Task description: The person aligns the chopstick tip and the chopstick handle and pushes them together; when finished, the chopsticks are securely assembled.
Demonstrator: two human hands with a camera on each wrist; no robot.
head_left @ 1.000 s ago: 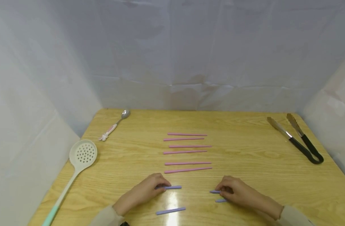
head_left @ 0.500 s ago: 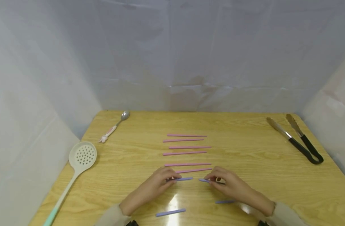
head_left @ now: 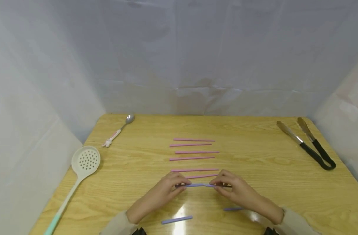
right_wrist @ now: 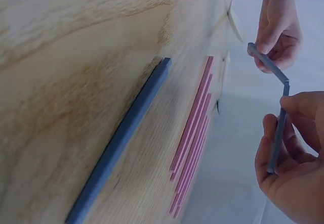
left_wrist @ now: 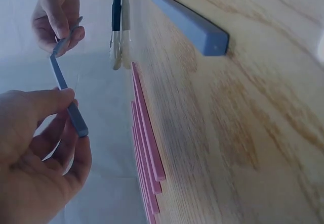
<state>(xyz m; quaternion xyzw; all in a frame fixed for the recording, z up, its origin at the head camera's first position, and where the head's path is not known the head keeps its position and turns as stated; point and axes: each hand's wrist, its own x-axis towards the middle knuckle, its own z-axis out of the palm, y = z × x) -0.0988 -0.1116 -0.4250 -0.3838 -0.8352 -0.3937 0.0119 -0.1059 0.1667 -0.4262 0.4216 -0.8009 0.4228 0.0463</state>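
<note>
My left hand [head_left: 171, 188] pinches a blue chopstick half [head_left: 195, 185] between thumb and fingers. The right hand [head_left: 236, 191] pinches another, narrower blue chopstick half [head_left: 208, 185]. Their inner ends meet between the hands, above the table; both wrist views show a slight bend where they join. Fingers cover part of each half. On the table nearer me lie two more blue pieces: a left one [head_left: 177, 220] and a right one [head_left: 232, 209], partly hidden by the right hand. Just beyond the hands are several pink chopsticks [head_left: 195, 152], lying roughly parallel in pairs.
At the left lie a cream skimmer [head_left: 86, 160] with a mint handle end and a small spoon [head_left: 115, 133] with a pink-and-white handle. Black-handled tongs [head_left: 314, 153] lie at the right. Pale sheeting [head_left: 196, 58] stands behind the wooden table [head_left: 132, 173] and at its sides.
Both hands have come off the table and moved inward and away from me, each carrying its blue half. The gap between the two halves has closed and their ends now meet.
</note>
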